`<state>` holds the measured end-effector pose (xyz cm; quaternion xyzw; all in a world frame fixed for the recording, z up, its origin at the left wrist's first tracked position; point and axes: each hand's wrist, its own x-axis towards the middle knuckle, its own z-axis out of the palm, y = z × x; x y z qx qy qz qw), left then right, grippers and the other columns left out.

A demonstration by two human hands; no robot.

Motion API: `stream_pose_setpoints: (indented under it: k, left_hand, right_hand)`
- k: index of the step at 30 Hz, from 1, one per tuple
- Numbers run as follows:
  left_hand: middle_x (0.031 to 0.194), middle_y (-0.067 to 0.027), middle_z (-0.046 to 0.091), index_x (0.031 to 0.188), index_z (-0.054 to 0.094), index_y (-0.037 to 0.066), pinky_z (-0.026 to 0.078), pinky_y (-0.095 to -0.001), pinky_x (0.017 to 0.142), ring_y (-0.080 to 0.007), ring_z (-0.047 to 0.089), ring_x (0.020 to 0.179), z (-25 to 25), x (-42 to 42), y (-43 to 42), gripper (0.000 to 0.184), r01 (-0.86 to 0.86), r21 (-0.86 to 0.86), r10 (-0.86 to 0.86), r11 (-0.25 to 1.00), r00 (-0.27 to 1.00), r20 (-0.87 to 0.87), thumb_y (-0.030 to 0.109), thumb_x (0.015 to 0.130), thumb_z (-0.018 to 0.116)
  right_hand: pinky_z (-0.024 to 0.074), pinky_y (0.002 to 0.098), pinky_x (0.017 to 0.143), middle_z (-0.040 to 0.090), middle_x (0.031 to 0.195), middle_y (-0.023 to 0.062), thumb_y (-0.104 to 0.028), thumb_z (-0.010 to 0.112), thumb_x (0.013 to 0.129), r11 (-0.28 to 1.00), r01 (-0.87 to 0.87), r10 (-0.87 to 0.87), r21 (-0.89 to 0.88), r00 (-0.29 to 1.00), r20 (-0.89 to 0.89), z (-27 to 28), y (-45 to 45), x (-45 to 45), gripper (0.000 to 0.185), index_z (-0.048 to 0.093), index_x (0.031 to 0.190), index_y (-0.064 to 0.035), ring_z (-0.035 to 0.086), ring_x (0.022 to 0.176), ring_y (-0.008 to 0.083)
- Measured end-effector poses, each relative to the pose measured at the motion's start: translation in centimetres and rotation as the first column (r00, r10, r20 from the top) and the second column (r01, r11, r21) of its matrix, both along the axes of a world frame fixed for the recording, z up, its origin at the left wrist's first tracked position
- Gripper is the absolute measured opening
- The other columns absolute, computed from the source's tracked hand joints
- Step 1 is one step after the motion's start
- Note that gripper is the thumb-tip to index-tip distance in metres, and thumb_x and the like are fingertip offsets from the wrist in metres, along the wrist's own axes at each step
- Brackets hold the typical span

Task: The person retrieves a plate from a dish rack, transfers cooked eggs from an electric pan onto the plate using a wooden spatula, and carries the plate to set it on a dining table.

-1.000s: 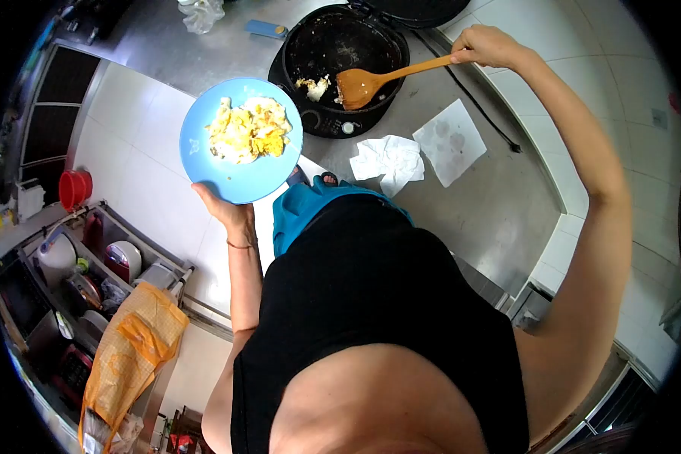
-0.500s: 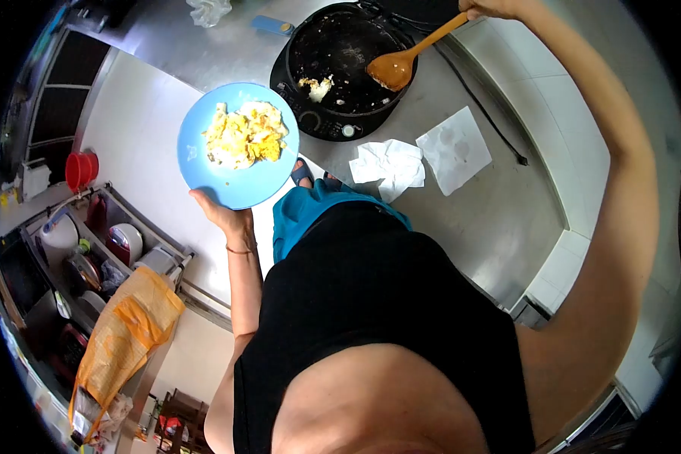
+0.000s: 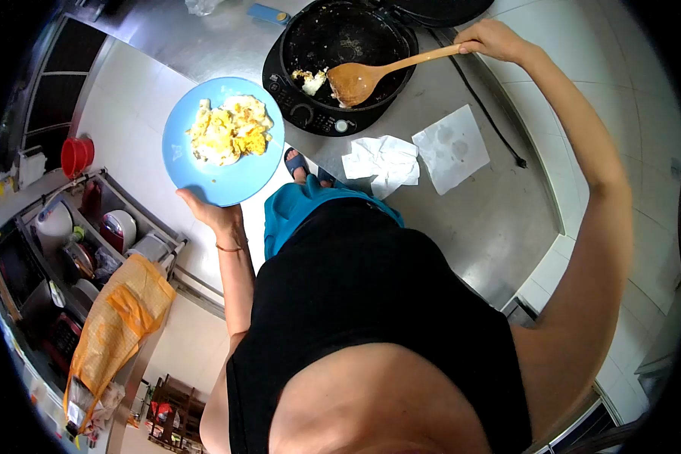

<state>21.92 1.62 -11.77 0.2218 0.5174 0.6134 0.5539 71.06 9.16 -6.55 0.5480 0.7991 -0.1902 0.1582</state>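
Note:
A light blue plate [image 3: 223,181] with scrambled egg [image 3: 231,130] on it is held by my left hand [image 3: 213,215], which grips its lower rim from below. My right hand [image 3: 495,41] is closed round the handle end of a wooden spatula [image 3: 354,82]. The spatula's blade lies low inside the black pan [image 3: 348,45], beside a small piece of egg [image 3: 310,82]. Small crumbs dot the pan's dark bottom. The plate is to the left of the pan, over the floor and the counter's edge.
On the steel counter [image 3: 499,219] lie a crumpled white tissue [image 3: 382,164], a stained white sheet [image 3: 452,149] and a black cable [image 3: 486,106]. A blue-handled object [image 3: 268,13] is behind the pan. A rack with dishes and an orange cloth [image 3: 121,325] stand at left.
The spatula rose to the pan's right side, then came back left and down beside the leftover egg. My right hand moved with it. The plate sits slightly further left in view.

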Motion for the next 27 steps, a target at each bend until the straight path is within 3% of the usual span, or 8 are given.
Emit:
stream_pose_setpoints:
  k: [2, 6, 9, 12, 19, 27]
  left_hand:
    - [0.126, -0.01, 0.038, 0.128, 0.028, 0.007, 0.035, -0.0384, 0.095, -0.0254, 0.039, 0.115, 0.3, -0.1, -0.1, 0.062, 0.004, -0.016, -0.004, 1.0, 1.0, 0.006, 0.053, 0.087, 0.027]
    - [0.125, -0.0101, 0.038, 0.128, 0.028, 0.007, 0.034, -0.0377, 0.096, -0.0253, 0.039, 0.115, 0.6, -0.4, 0.2, 0.061, 0.021, -0.024, -0.021, 0.999, 1.0, 0.008, 0.053, 0.087, 0.028]
    - [0.126, -0.0102, 0.037, 0.128, 0.028, 0.007, 0.033, -0.0371, 0.096, -0.025, 0.038, 0.115, 0.4, -0.5, 0.3, 0.061, 0.028, -0.001, -0.028, 1.0, 1.0, 0.011, 0.053, 0.088, 0.028]
    - [0.126, -0.0101, 0.037, 0.128, 0.028, 0.006, 0.033, -0.0367, 0.096, -0.0248, 0.038, 0.115, -0.1, -0.8, 0.3, 0.061, 0.005, 0.022, -0.005, 1.0, 1.0, 0.001, 0.052, 0.088, 0.029]
    - [0.125, -0.0095, 0.038, 0.127, 0.03, 0.006, 0.032, -0.0363, 0.096, -0.024, 0.038, 0.115, -0.3, -0.8, 0.1, 0.059, -0.041, 0.009, 0.041, 0.999, 0.999, 0.013, 0.05, 0.088, 0.03]
    - [0.124, -0.009, 0.039, 0.127, 0.03, 0.005, 0.032, -0.0359, 0.096, -0.0233, 0.039, 0.114, -1.4, -1.3, 0.3, 0.06, -0.02, 0.019, 0.019, 1.0, 0.999, 0.027, 0.05, 0.088, 0.031]
  right_hand:
    - [0.0431, 0.0376, 0.064, 0.061, 0.077, 0.0066, -0.038, 0.053, 0.078, 0.993, 0.117, -0.117, 0.002, 0.993, 0.009, 0.2, -0.7, 0.7, 0.028, 0.063, 0.089, -0.0143, 0.057, 0.074, 0.0253]
    - [0.0441, 0.0371, 0.063, 0.061, 0.072, 0.0064, -0.04, 0.055, 0.076, 0.982, 0.155, -0.168, 0.106, 0.978, 0.125, 2.6, 0.3, 0.8, 0.029, 0.065, 0.086, -0.0145, 0.058, 0.07, 0.0247]
    - [0.0413, 0.036, 0.055, 0.058, 0.063, 0.0073, -0.038, 0.056, 0.076, 0.987, 0.069, -0.091, 0.142, 0.984, 0.152, 2.7, 2.2, -0.3, 0.028, 0.064, 0.083, -0.0116, 0.055, 0.059, 0.0249]
    - [0.0446, 0.0371, 0.062, 0.061, 0.069, 0.0066, -0.039, 0.055, 0.077, 0.994, 0.024, -0.045, 0.106, 0.98, 0.194, 1.0, 4.3, 0.2, 0.028, 0.065, 0.085, -0.0146, 0.059, 0.068, 0.0244]
    - [0.0437, 0.0371, 0.059, 0.058, 0.063, 0.007, -0.037, 0.053, 0.079, 0.999, 0.046, -0.045, 0.015, 0.999, -0.026, -4.1, 5.3, -3.2, 0.026, 0.065, 0.085, -0.0144, 0.058, 0.065, 0.0248]
    - [0.0436, 0.0355, 0.063, 0.061, 0.071, 0.0064, -0.043, 0.054, 0.076, 0.956, 0.292, -0.293, -0.025, 0.947, -0.135, -8.0, 3.3, -2.7, 0.03, 0.066, 0.086, -0.0173, 0.059, 0.07, 0.0229]
